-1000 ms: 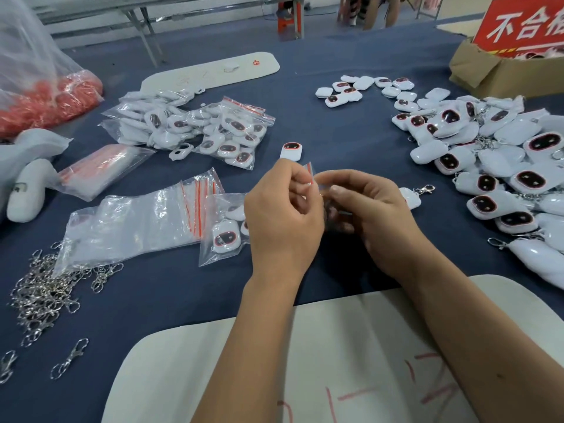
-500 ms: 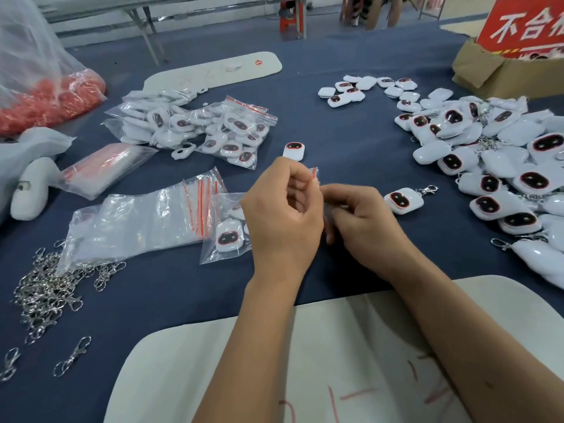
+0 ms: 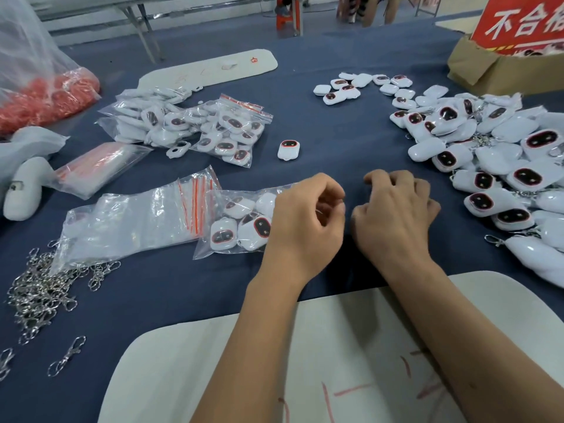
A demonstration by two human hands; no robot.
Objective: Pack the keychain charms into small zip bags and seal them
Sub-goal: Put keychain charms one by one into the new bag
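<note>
Zip bag (image 3: 241, 221) holding a few white charms lies flat on the blue table (image 3: 329, 129), its right end hidden under the left hand (image 3: 300, 221). That hand's fingers are curled; whether they're pinching the bag's edge I can't tell. Right hand (image 3: 396, 209) sits just beside it, fingers bent down, nothing visibly held. Looks like a between-bags moment to me. Next up is probably grabbing from the loose charm pile (image 3: 488, 154) on the right and an empty from the bag stack (image 3: 134, 221) on the left.
</note>
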